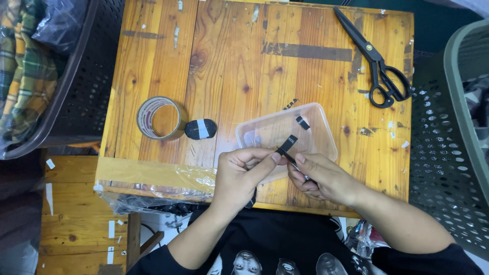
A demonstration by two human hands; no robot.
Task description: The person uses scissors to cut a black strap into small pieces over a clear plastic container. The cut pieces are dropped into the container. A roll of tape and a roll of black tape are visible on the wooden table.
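Over the near edge of a wooden table (244, 66), my left hand (242, 170) pinches a small black label strip (286, 144) between thumb and forefinger. My right hand (321, 178) is closed around a thin dark tool whose tip meets the strip. Both hands hover above the near side of a clear plastic container (318, 127) that holds another small black label (303, 122).
A roll of brown tape (160, 118) and a black oval object with a white band (200, 129) lie left of the container. Black scissors (377, 58) rest at the far right. Dark perforated baskets (86, 76) (448, 153) flank the table; plastic film covers its near left edge.
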